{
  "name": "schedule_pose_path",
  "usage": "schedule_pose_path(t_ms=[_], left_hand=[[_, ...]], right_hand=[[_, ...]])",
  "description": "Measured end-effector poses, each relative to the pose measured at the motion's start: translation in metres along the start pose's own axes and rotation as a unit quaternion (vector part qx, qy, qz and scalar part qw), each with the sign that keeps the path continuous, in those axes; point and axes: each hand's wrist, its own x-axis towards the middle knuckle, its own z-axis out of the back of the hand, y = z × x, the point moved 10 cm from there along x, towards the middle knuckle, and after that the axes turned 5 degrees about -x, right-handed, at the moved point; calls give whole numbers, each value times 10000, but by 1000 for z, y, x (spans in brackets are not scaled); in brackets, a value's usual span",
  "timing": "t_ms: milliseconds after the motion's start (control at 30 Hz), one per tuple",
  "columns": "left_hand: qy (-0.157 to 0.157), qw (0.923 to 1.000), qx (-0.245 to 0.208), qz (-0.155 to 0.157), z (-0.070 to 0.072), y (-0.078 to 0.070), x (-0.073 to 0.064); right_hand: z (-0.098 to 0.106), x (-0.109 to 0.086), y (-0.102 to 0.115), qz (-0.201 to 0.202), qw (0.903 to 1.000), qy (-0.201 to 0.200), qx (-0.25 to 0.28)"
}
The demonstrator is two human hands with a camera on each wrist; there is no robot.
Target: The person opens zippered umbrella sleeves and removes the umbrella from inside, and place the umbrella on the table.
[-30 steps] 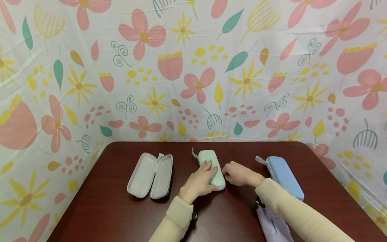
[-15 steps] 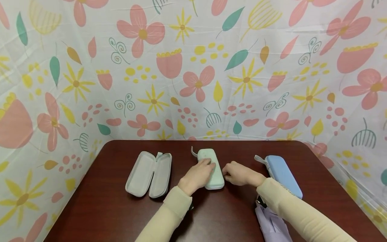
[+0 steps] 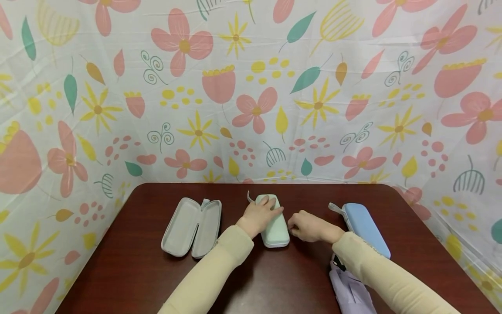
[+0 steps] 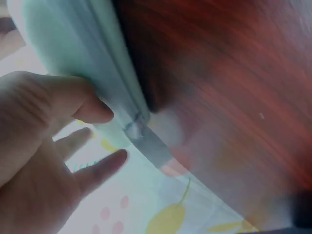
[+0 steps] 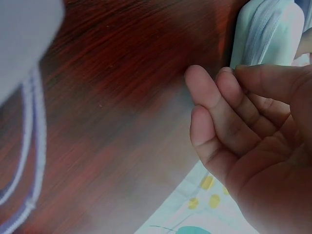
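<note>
A closed pale green zip case (image 3: 275,233) lies near the table's middle, its grey strap (image 3: 249,197) at the far left corner. My left hand (image 3: 259,214) rests on its top with fingers spread; in the left wrist view, fingers of that hand (image 4: 53,122) reach over the case by the strap end. At the right edge of the case, my right hand (image 3: 311,226) has its fingers curled. In the right wrist view, thumb and index finger of this hand (image 5: 258,122) meet beside the zipper (image 5: 258,41), pinching the zipper pull, which they mostly hide.
To the left lies an open grey case (image 3: 182,231), both halves facing up. A blue case (image 3: 366,229) lies at the right, partly behind my right sleeve. Below that sleeve is a lilac cloth thing (image 3: 351,290). A flowered sheet (image 3: 251,109) hangs behind the dark table (image 3: 129,270).
My left hand has slid up along the green case toward its strap end, lifting slightly midway, and spread its fingers again. The right hand has stayed at the case's right edge.
</note>
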Motion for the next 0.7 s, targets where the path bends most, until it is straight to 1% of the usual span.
schedule_pose_path(t_ms=[67, 133, 400, 533, 700], left_hand=[[70, 9998, 162, -42, -3, 1, 3], [97, 9997, 221, -69, -5, 2, 5], [135, 9996, 184, -167, -10, 5, 10], [82, 9995, 250, -166, -12, 6, 10], [58, 9993, 363, -45, -10, 6, 10]], right_hand=[[-1, 0, 0, 5, 10000, 3, -23], [0, 1, 0, 26, 10000, -5, -73], [0, 1, 0, -7, 10000, 6, -85], [-1, 0, -1, -38, 9999, 35, -89], [2, -3, -7, -88, 9996, -93, -247]])
